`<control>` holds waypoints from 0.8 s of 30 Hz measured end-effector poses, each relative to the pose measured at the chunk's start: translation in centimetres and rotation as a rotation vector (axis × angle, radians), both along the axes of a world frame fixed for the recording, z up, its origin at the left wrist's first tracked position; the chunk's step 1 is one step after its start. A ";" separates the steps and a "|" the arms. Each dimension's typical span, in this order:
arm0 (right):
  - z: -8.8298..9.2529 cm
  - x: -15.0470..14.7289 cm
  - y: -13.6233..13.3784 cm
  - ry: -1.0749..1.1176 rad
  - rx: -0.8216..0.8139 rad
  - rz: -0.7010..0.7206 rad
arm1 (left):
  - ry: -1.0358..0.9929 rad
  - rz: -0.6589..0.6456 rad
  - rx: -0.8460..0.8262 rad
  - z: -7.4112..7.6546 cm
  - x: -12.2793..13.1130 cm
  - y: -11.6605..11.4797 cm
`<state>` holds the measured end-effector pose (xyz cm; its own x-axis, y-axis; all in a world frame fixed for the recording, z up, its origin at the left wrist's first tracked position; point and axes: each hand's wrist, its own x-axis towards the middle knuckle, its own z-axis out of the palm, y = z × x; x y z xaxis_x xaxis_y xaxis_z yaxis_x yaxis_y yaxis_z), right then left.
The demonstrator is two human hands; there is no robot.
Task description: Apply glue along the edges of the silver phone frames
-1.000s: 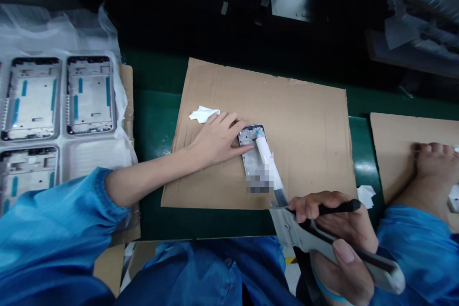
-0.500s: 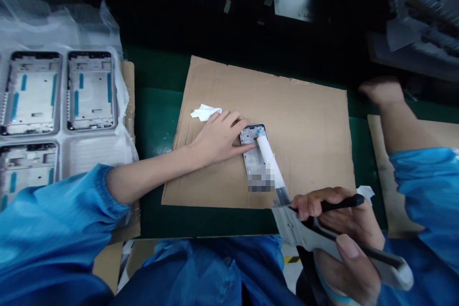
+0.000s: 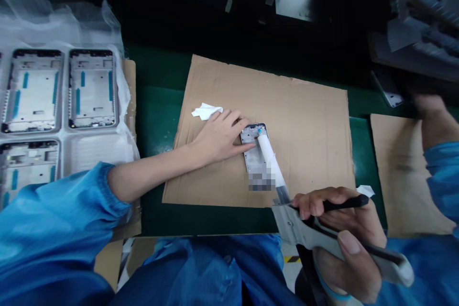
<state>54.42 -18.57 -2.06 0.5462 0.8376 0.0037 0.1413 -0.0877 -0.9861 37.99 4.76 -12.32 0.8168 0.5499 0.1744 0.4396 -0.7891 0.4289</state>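
Note:
A metal phone frame (image 3: 253, 155) lies on a brown cardboard sheet (image 3: 308, 124). My left hand (image 3: 218, 137) steadies it, the thumb over its left side and the fingertips at its top left corner. At lower right, my right hand (image 3: 344, 234) grips a manual glue gun (image 3: 292, 224) with a grey body and black trigger. Its white-wrapped cartridge (image 3: 269, 158) slants up over the frame, and the small blue nozzle tip (image 3: 260, 131) is at the frame's upper end. Whether the tip touches cannot be made out. A crumpled white wipe (image 3: 207, 111) lies beside my left fingers.
On the left, a white plastic tray (image 3: 96, 150) holds several phone frames with blue strips. At right, a co-worker's blurred hand (image 3: 428, 103) is near another phone part (image 3: 389, 90) and a second cardboard sheet (image 3: 401, 172). A white scrap (image 3: 366, 191) lies between the sheets.
The co-worker's arm has moved to the right, uncovering a phone part at the back right. My hands, the glue gun and the phone frame hold nearly the same positions.

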 end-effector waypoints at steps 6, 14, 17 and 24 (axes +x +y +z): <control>0.3 -1.2 0.6 0.136 0.148 -0.062 | 0.012 0.004 -0.017 0.3 0.0 0.0; 0.0 -0.9 0.6 0.147 0.158 -0.071 | 0.031 0.006 -0.011 0.3 0.1 -0.1; 0.0 -0.7 0.5 0.141 0.153 -0.028 | 0.039 0.010 -0.009 0.3 0.1 -0.1; -0.1 -0.6 0.4 0.122 0.190 -0.007 | 0.034 0.005 -0.004 0.3 0.0 -0.1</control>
<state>53.84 -18.21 -2.15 0.5585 0.8241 0.0946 0.0197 0.1009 -0.9947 38.02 4.67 -12.05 0.8197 0.5543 0.1448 0.4576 -0.7855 0.4166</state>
